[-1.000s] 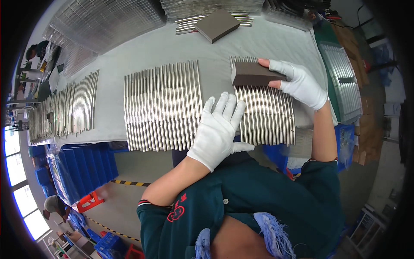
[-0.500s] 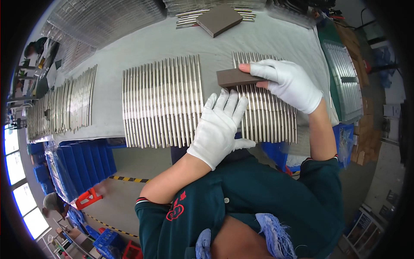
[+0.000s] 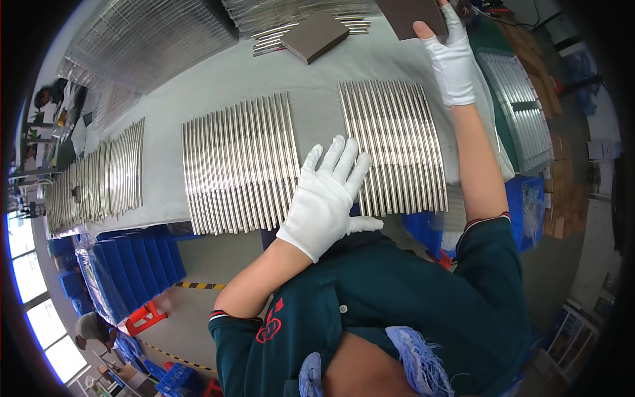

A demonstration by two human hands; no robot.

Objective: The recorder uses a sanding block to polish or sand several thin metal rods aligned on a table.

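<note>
My left hand (image 3: 324, 202), in a white glove, lies with its fingers stretched out between two rows of slim metal rods. Its fingertips are at the left edge of the right row of rods (image 3: 400, 145); the left row of rods (image 3: 241, 162) is just beyond its other side. At the far right of the table, my right hand (image 3: 453, 66) grips a flat brown block (image 3: 407, 16). The bare thumb shows against the block, while some of the other fingers are hidden. The block is partly cut off by the upper rim of the picture.
Another brown block (image 3: 314, 36) rests on a few rods at the back of the table (image 3: 311, 73). More rods (image 3: 99, 172) lie at the far left. Clear plastic trays (image 3: 152, 40) are stacked behind. Blue bins (image 3: 132, 261) stand below the front edge. A person (image 3: 96, 331) is at lower left.
My right hand has carried the brown block from above the right row of rods up to the far right. My left hand has stayed in nearly the same place, fingers still stretched.
</note>
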